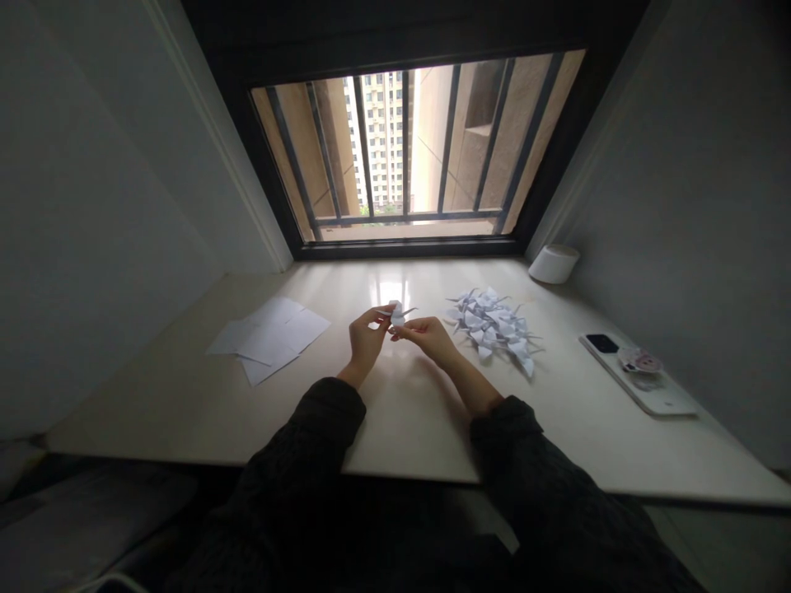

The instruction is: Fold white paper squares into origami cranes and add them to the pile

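Desk [185, 412]: a pale top is running under a barred window [408, 148] at upper centre. Daylight is coming from behind the work, so the near side of both hands is sitting in shade.
Loose sheets [270, 336]: they are lying fanned and overlapping left of centre, well apart from the hands.
Left hand [366, 339]: it is pinching the left side of the folded paper [397, 313] between thumb and fingertips, raised just above the desk.
Folded paper: this small white piece is being held between both hands at mid-frame, with thin points sticking out to the right.
Right hand [429, 336]: it is closing narrowly on the piece's lower right side, fingers curled.
Pile of folded shapes [494, 328]: it is lying just right of the right hand, close to the wrist.
Phone [643, 379]: it is lying at far right, near the desk's edge.
Risk: two opposing pinches are probably straining thin paper, so a hard pull could tear a point. The shade is likely hiding creases, inviting a crooked fold. A swinging right sleeve could scatter the pile.
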The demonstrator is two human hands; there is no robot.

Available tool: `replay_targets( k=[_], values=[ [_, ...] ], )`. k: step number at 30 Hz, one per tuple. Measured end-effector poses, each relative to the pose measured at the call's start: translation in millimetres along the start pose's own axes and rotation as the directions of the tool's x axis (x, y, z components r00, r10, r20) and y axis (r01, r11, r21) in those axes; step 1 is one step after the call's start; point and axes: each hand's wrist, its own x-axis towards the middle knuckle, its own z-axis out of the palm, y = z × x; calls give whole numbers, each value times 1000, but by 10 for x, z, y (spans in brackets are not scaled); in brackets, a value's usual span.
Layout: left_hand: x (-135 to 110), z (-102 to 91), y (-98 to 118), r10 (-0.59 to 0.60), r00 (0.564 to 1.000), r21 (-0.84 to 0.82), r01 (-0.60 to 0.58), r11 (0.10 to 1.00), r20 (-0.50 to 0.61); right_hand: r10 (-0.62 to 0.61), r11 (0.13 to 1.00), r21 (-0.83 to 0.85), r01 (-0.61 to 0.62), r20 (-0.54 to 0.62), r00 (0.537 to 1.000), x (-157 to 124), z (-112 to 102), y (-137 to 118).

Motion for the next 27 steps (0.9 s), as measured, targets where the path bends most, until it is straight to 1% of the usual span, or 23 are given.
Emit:
replay_targets(
  k=[4, 9, 17, 27],
  values=[
    [3, 6, -20, -9, 1000, -21, 9, 1000, 15, -55, 998, -24, 54, -22, 998, -26, 7, -50],
    [8, 9, -23, -21, 999, -34, 22, 999, 29, -78, 993, -94, 72, -63, 995, -28, 12, -80],
    [2, 20, 12, -22, 999, -35, 23, 999, 27, -90, 993, -77, 86, -56, 994, -8, -6, -39],
    [14, 25, 15, -45, 995, -126, 56, 991, 91, -138, 990, -40, 137, -30, 990, 12, -49, 4]
  ],
)
